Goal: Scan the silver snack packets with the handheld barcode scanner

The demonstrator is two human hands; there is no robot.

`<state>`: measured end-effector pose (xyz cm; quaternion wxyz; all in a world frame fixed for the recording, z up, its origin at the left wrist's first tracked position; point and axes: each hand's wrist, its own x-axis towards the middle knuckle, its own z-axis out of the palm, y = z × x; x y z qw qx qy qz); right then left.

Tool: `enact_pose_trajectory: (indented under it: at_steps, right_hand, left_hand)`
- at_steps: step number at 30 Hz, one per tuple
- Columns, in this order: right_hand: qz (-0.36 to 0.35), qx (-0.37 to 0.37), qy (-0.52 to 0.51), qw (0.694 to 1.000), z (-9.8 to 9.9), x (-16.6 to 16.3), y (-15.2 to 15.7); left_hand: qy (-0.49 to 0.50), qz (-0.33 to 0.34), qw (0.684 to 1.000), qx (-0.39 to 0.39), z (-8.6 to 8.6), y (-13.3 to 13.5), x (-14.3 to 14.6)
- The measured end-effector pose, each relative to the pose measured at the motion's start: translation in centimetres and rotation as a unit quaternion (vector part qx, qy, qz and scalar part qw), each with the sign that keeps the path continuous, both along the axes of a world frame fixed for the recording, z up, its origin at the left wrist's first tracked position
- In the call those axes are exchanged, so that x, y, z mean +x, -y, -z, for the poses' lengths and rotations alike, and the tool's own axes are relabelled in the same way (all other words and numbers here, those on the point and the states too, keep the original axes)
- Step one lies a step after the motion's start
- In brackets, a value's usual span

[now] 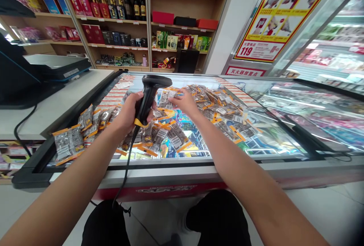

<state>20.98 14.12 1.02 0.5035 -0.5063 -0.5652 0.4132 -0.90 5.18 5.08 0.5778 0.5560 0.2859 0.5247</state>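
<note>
My left hand [129,111] is wrapped round the grip of a black corded barcode scanner [150,92], whose head points right over a heap of small orange-and-silver snack packets [216,107] spread on the glass lid of a chest freezer [199,164]. My right hand [184,102] pinches one snack packet [167,98] just in front of the scanner's head. More packets [74,136] lie in a row to the left of my left hand. The scanner's cable [125,177] hangs down over the freezer's front edge.
A black cash register [34,75] stands on the white counter [54,109] at left. Wooden shelves [148,22] with bottles and boxes fill the back wall. A glass-door fridge [335,49] and a red-yellow poster [281,14] are at right.
</note>
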Motion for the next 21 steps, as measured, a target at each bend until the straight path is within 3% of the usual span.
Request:
enact_pose_trajectory:
  at_steps: [3,5,8,11,13,15,21]
  right_hand:
    - [-0.099,-0.053,0.017,0.994,0.4,-1.8,0.6]
    - [-0.133,-0.036,0.087,0.987,0.5,-2.2,0.6]
    - [-0.061,0.092,0.263,0.958,0.5,-1.6,-0.5]
    - [0.049,0.158,0.428,0.888,0.8,-0.3,-2.4]
    - [0.089,0.156,0.498,0.848,1.0,0.4,-3.8]
    - [0.093,0.134,0.533,0.831,1.0,0.8,-5.2]
    - [0.047,0.061,0.548,0.833,-0.9,-0.1,-7.3]
  left_hand:
    - [0.015,-0.037,0.999,-0.008,-0.4,0.0,-0.2]
    - [0.015,-0.046,0.999,-0.009,-0.6,0.0,-0.3]
    - [0.017,-0.043,0.999,-0.001,-0.4,-0.1,-0.4]
    - [0.019,-0.031,0.999,0.002,-0.2,-0.4,-0.5]
    - [0.022,-0.022,0.999,0.001,-0.1,-0.6,-0.5]
    - [0.025,-0.017,1.000,0.003,-0.1,-0.6,-0.6]
    - [0.032,-0.004,0.999,-0.007,0.0,-0.4,-0.5]
